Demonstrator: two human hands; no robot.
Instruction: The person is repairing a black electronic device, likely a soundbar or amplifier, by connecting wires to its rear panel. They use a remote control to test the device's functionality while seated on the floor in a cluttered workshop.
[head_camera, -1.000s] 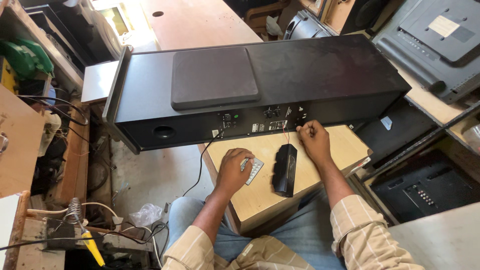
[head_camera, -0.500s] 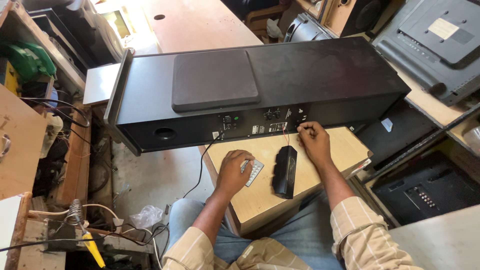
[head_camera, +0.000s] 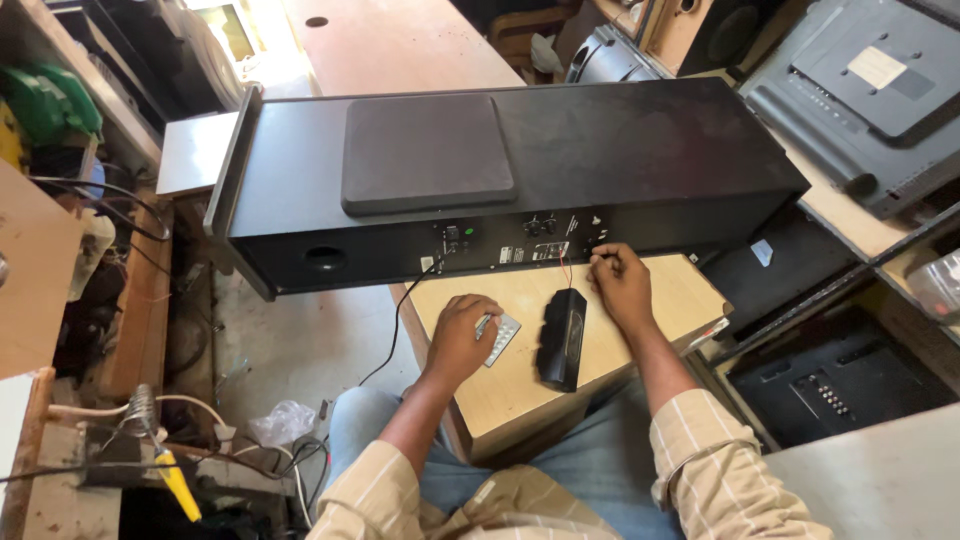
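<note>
While the left hand (head_camera: 458, 338) rests curled on a small grey remote (head_camera: 500, 338) on the wooden worktop (head_camera: 655, 290), the right hand (head_camera: 622, 285) pinches a thin wire (head_camera: 566, 270) at the long black speaker cabinet (head_camera: 620, 150), beside a small black speaker (head_camera: 562, 338).

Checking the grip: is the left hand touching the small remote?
Touching. The head view shows the left hand lying on the remote, fingers over its near end.
</note>
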